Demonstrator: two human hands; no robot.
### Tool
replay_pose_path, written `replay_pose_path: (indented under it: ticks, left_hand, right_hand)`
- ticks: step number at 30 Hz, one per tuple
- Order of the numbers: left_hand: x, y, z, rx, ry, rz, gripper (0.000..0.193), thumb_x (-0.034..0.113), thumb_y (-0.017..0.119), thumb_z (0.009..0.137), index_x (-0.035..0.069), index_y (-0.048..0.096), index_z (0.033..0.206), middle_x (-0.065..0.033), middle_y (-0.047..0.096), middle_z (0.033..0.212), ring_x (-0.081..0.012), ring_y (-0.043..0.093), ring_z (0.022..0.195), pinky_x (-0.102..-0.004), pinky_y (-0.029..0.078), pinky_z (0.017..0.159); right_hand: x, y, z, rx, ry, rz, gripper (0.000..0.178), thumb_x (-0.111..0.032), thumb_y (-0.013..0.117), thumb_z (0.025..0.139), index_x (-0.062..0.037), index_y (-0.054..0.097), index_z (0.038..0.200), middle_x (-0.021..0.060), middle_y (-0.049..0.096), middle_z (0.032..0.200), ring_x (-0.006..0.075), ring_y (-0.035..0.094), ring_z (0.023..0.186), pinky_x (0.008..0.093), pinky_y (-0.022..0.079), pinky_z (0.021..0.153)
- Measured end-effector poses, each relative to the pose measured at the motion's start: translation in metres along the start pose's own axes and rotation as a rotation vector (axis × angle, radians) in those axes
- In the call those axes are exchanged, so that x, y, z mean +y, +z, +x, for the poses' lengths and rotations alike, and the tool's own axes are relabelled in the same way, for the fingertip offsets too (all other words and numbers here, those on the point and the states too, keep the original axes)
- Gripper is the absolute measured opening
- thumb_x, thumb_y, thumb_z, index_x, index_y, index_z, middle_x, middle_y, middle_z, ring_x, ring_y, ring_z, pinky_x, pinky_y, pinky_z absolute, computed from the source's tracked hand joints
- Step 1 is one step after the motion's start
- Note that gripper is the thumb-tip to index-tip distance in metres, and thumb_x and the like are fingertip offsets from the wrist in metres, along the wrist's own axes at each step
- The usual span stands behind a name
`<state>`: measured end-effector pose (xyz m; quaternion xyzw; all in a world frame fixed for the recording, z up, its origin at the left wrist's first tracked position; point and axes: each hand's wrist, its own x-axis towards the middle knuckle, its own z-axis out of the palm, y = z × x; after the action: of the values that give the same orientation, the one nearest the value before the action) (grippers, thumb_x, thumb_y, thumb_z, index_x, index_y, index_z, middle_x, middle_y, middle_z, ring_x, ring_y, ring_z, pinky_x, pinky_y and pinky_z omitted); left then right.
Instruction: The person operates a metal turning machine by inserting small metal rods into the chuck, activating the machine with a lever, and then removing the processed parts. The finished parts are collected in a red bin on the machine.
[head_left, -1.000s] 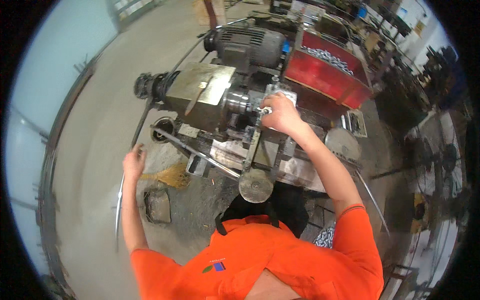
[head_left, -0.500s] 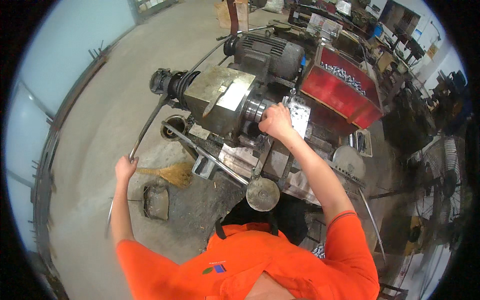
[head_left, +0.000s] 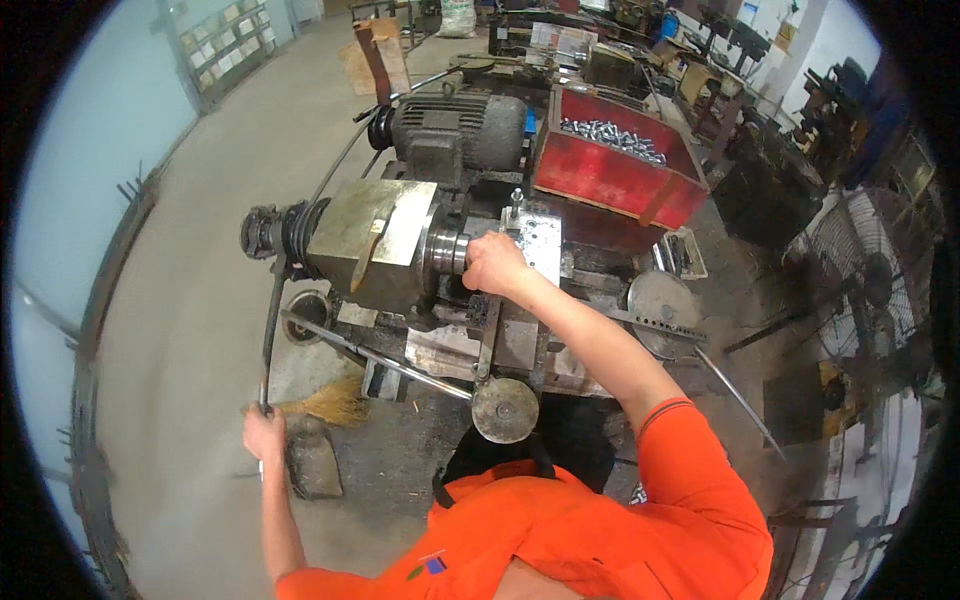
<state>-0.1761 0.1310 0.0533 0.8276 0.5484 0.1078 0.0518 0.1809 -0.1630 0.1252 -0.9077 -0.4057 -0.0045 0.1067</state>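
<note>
My left hand (head_left: 264,432) is closed around the end of a long dark metal lever (head_left: 271,340), which runs up to the left end of the lathe's headstock (head_left: 335,255). At the headstock's right side, my right hand (head_left: 495,265) is closed at the front of the shiny round spindle nose (head_left: 446,252). Whatever is in its fingers is hidden behind the hand. Just right of that hand lies a metal tool block (head_left: 540,245) on the slide. A loose-looking flat handle (head_left: 368,262) rests on the headstock's top.
A dark electric motor (head_left: 465,130) sits behind the headstock. A red box (head_left: 615,190) of shiny metal parts stands to the right. Nearer me are a steel bar (head_left: 400,366) and a round disc (head_left: 504,411). A straw broom (head_left: 335,403) and fan (head_left: 870,270) stand nearby.
My left hand has drawn the lever's end back toward my body, so it hangs straighter in view. My right hand stays at the spindle nose. The whole view has shifted.
</note>
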Motion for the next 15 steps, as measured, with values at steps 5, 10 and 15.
replay_pose_path:
  ticks: [5, 10, 15]
  left_hand:
    - [0.001, -0.005, 0.0, -0.083, -0.039, -0.04, 0.034, 0.035, 0.061, 0.074, 0.007, 0.062, 0.094, -0.0199, 0.065, 0.087, -0.038, 0.062, 0.085, -0.0475, 0.048, 0.073]
    - [0.037, -0.011, -0.047, -0.129, 0.087, -0.062, 0.048, 0.03, 0.064, 0.072, 0.0, 0.054, 0.108, -0.0245, 0.063, 0.086, -0.0412, 0.06, 0.085, -0.0476, 0.047, 0.074]
    - [-0.013, 0.001, -0.024, -0.147, 0.274, -0.264, 0.046, 0.028, 0.067, 0.07, -0.004, 0.056, 0.101, -0.0262, 0.061, 0.083, -0.0426, 0.059, 0.082, -0.0483, 0.047, 0.073]
  right_hand:
    - [0.004, -0.001, -0.003, -0.03, 0.042, 0.02, 0.027, -0.021, 0.062, 0.055, -0.0007, 0.068, 0.071, 0.0204, 0.065, 0.077, 0.0342, 0.064, 0.077, 0.0397, 0.052, 0.074]
    - [-0.003, -0.006, -0.011, 0.073, 0.082, -0.12, 0.023, -0.021, 0.06, 0.056, -0.0032, 0.069, 0.067, 0.0169, 0.065, 0.076, 0.0332, 0.061, 0.081, 0.0404, 0.047, 0.077]
    - [0.033, -0.056, -0.024, 0.259, -0.077, -0.308, 0.027, -0.03, 0.062, 0.058, -0.0053, 0.069, 0.066, 0.0135, 0.065, 0.077, 0.0298, 0.058, 0.088, 0.0398, 0.044, 0.076]
